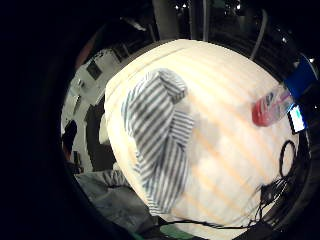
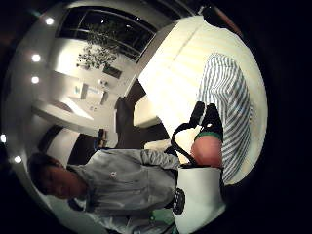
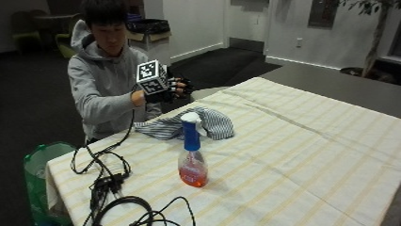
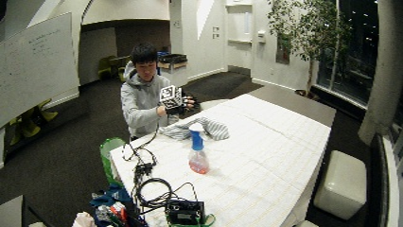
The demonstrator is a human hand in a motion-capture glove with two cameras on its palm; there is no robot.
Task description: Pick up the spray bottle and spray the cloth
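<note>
Spray bottle (image 3: 192, 155) holds orange liquid low; stands near striped cloth (image 3: 188, 125).

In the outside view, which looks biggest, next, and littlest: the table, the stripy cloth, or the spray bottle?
1. Table, by far the biggest.
2. Stripy cloth, next.
3. Spray bottle, littlest, though it stands nearer the camera than the cloth, so the gap between those two is unsure.
</note>
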